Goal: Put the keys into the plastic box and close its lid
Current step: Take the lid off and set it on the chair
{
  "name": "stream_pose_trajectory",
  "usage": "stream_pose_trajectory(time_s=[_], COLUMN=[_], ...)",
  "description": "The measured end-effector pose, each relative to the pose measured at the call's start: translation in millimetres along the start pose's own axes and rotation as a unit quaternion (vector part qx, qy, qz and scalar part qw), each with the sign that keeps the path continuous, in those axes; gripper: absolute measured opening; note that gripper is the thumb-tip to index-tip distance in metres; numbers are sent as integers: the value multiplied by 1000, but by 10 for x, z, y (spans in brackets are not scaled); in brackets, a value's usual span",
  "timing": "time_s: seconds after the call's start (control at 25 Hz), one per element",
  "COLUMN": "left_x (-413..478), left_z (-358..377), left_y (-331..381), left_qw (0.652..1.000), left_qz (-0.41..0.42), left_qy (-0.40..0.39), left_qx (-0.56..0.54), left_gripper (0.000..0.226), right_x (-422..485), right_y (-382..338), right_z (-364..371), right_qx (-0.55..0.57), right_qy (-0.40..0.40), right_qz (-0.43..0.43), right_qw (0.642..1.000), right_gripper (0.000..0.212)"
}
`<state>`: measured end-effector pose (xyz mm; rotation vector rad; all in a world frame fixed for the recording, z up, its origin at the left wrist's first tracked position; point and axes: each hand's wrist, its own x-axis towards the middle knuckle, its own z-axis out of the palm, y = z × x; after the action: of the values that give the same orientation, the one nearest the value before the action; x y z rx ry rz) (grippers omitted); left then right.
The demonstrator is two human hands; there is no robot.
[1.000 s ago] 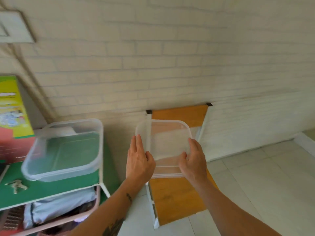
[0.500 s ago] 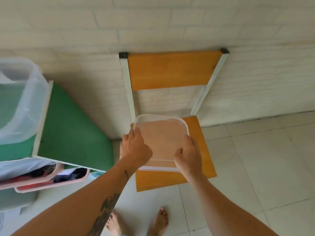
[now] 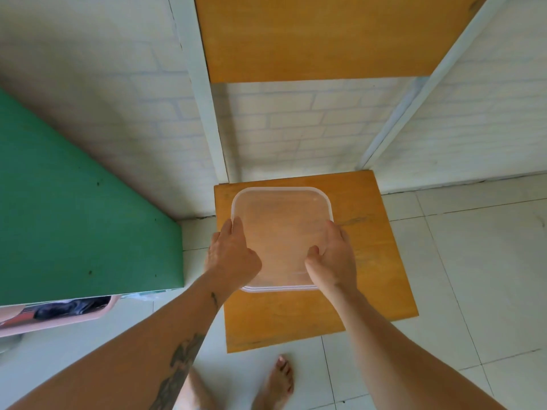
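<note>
Head view, looking steeply down. Nearest, at 6 o'clock: two bare feet (image 3: 276,383) on the pale tiled floor (image 3: 473,261). Two bare forearms run up from the lower corners; the left forearm carries a dark tattoo (image 3: 180,365).

Left hand (image 3: 232,257) grips the left edge of the clear plastic lid (image 3: 281,232). Its fingers lie close together along that edge, and the thumb is tucked toward the lid's near left corner. Right hand (image 3: 333,255) grips the right edge: thumb (image 3: 313,251) on the top face, fingers pressed together and curled around the rim. Whether the fingertips go under the lid cannot be told.

The lid is square with rounded corners, translucent, and held level over the orange wooden seat of the chair (image 3: 370,276). It sits over the seat's rear left part. Whether it touches the seat cannot be told.

At 9 o'clock: the green table top (image 3: 74,217), its corner near the left hand. Under its near edge, a pink basket (image 3: 88,316) with dark contents.

At 12 o'clock: white chair frame posts, orange backrest (image 3: 310,34), white brick wall (image 3: 281,128) behind.

The plastic box and the keys lie outside this view.
</note>
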<state>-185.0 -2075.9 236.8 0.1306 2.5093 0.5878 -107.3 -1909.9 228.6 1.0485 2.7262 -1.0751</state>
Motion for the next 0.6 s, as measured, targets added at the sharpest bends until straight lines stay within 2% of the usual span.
stream_pose_trajectory(time_s=[0.2,0.44,0.6], left_x=[4,-232,-627], left_z=[-14,-390,-882], left_y=[-64,97,316], left_qw=[999,998,988], left_qz=[18,-2,31], left_qy=[-47,21,78], left_qx=[-11,-58,-126], left_gripper=[63,61,49], right_x=[82,-97,-314], right_y=[66,-140,-579], right_z=[-57,-406,-849], right_qx=[22,-7,4], right_qy=[-72,-73,-81], right_qz=[14,-16,-44], right_qw=[997,997,996], right_gripper=[52,47,53])
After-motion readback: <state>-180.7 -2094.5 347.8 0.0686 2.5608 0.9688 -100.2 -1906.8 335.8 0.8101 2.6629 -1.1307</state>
